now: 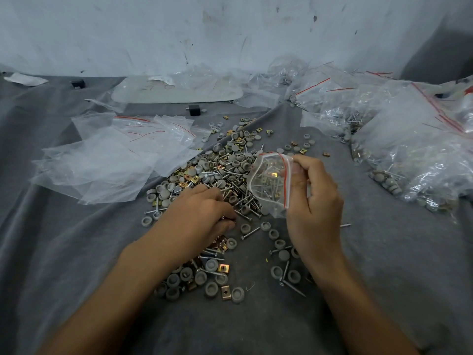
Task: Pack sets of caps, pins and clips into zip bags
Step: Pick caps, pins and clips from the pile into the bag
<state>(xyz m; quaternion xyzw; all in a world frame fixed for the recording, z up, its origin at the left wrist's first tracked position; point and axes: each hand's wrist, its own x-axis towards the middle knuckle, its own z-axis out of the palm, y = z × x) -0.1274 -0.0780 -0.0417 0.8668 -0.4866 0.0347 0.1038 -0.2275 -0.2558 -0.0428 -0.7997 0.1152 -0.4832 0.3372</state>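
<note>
A wrinkled grey cloth [384,278] covers the surface, which runs back to a scuffed white wall [230,34]. The right hand [314,201] is raised over the cloth, its thumb and fingers pinching the red-striped mouth of a small clear zip bag [268,183]. The bag hangs to the left of this hand and has several pins and a gold clip inside.

The left hand [202,213] lies palm down just beside the bag, lower and to its left, with its fingers curled into the near edge of the pile [225,165] of grey caps, silver pins and gold clips. Whether those fingers grip anything cannot be told.

Between the two forearms, nearer the person than the hands, loose caps [211,265], a clip [225,292] and a long pin [293,286] lie scattered. Beyond the left hand, further to its left, a heap of empty zip bags [115,155] lies flat. Beyond the right hand, to its right, filled bags [409,149] are piled up. Far beyond both hands, near the wall, sit a white board [176,92] and a small black block [193,110].
</note>
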